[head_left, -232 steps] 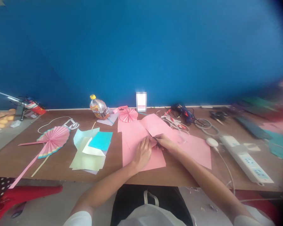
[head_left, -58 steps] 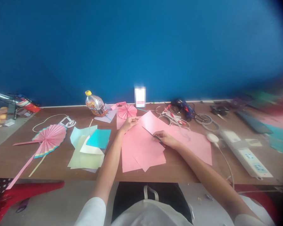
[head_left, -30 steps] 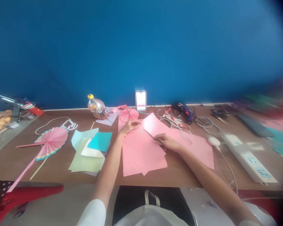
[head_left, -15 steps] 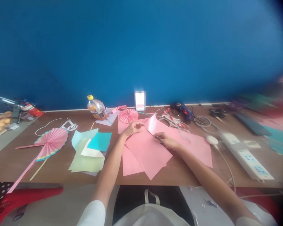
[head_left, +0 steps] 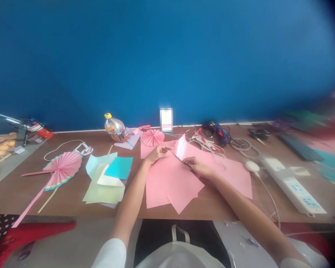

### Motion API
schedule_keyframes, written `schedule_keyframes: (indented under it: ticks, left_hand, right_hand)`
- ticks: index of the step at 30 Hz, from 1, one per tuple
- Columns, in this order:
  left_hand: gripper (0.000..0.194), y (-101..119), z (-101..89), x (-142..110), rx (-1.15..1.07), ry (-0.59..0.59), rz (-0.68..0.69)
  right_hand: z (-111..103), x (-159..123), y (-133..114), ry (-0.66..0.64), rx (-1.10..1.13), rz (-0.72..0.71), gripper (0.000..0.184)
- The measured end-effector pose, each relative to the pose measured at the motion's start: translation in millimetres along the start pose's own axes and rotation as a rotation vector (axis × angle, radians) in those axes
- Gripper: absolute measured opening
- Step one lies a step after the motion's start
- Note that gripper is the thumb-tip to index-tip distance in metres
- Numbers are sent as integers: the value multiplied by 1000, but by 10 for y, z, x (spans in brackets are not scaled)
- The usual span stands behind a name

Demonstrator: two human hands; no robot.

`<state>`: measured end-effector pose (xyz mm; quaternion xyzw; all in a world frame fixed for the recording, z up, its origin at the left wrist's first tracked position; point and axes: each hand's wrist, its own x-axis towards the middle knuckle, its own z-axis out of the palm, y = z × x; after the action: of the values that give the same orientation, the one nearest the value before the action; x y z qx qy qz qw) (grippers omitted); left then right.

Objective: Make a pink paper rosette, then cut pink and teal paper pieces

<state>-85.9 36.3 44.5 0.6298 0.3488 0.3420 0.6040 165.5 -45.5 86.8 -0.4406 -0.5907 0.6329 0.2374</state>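
My right hand (head_left: 197,166) is closed round the dark handles of scissors (head_left: 190,166), whose thin blades point away to the upper left. The blades lie along a pink paper sheet (head_left: 181,188), and part of the sheet curls up just beyond them. My left hand (head_left: 159,153) pinches the sheet's edge near the blade tips. Under it are more pink sheets (head_left: 156,197), spread over the brown table (head_left: 212,210). A round pleated pink paper rosette (head_left: 153,138) lies just behind my left hand.
To the left are a pink pleated fan (head_left: 63,167), green and blue papers (head_left: 118,168) and a yellow-capped bottle (head_left: 115,128). Cables (head_left: 205,144), a glue gun-like blue tool (head_left: 219,134) and a white power strip (head_left: 296,190) lie to the right. A blue wall stands behind.
Both hands keep almost the same place on the pink sheet, with the scissors still at its edge. The whole view has shifted very slightly.
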Motion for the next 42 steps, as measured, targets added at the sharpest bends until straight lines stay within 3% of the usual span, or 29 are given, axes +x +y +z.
schedule_keyframes:
  ticks: [18, 42]
  left_hand:
    - [50, -139, -86, 62, -5, -3, 23]
    - [60, -133, -79, 63, -40, -36, 19]
  right_hand:
    - [-42, 125, 253, 9, 26, 3, 40]
    - [-36, 142, 281, 16, 52, -8, 42]
